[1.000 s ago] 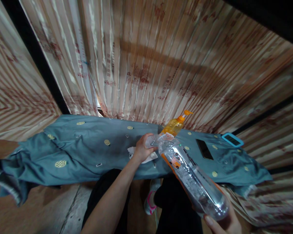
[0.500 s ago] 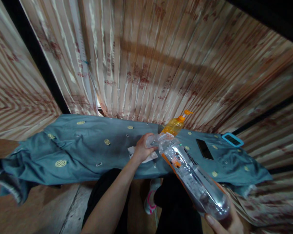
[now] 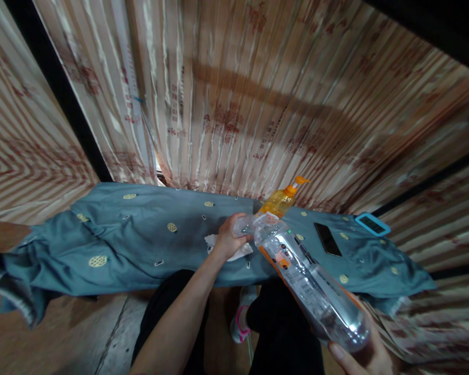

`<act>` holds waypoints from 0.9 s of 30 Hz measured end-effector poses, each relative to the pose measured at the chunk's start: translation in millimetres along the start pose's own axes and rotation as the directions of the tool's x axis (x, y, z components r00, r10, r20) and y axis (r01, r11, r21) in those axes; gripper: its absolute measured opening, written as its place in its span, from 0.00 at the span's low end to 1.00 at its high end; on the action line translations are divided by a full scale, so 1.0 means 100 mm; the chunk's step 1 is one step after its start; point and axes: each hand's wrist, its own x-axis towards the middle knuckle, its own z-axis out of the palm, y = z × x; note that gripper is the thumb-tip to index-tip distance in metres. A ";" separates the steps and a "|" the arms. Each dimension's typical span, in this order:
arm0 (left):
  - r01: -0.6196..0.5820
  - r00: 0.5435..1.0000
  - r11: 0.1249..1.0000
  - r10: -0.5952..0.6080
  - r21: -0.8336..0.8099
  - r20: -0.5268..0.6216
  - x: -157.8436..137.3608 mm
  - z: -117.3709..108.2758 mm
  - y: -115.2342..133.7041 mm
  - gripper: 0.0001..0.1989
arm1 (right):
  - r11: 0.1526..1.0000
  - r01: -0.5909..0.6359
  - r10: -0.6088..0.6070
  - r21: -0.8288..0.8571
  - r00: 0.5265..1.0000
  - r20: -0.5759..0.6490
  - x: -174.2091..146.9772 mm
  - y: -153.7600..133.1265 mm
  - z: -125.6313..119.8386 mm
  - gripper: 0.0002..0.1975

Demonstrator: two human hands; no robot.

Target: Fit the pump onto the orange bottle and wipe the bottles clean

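Note:
My right hand (image 3: 359, 344) is closed around the base of a large clear plastic bottle (image 3: 316, 291) with an orange-and-black label. That bottle lies at a slant in the air, its narrow end towards the upper left. My left hand (image 3: 230, 237) grips a small clear plastic container (image 3: 244, 226), which looks like a small bottle, at that narrow end. Whether the two openings touch I cannot tell. Just behind them a yellow pump bottle (image 3: 278, 202) with an orange pump head stands on the cloth. White tissue (image 3: 240, 252) lies under my left hand.
Blue-grey cloth (image 3: 133, 234) with a pineapple print covers the long surface before me. On the right are a black phone (image 3: 327, 239) and a blue-framed device (image 3: 372, 224). Striped plastic sheeting (image 3: 226, 104) hangs behind, with dark poles (image 3: 62, 94) at the sides.
Hardly anything differs. The large bottle's base has shifted very slightly to the right within my right hand's grip; my left hand keeps its place.

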 end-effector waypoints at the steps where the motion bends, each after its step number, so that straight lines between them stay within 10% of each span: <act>1: 0.001 1.000 1.000 -0.001 -0.002 0.001 0.00 0.00 0.00 0.28 | 1.000 0.016 -0.016 -0.022 1.000 0.000 0.00 0.00 0.00 0.41; 24: 0.009 1.000 1.000 -0.009 0.006 -0.008 0.01 0.01 0.01 0.28 | 0.941 0.255 -0.223 -0.224 0.962 0.159 0.05 0.08 -0.09 0.36; 27: 0.009 1.000 1.000 -0.009 0.007 -0.011 0.01 0.00 0.02 0.28 | 0.978 0.132 -0.137 -0.159 0.990 -0.022 0.00 -0.02 -0.01 0.37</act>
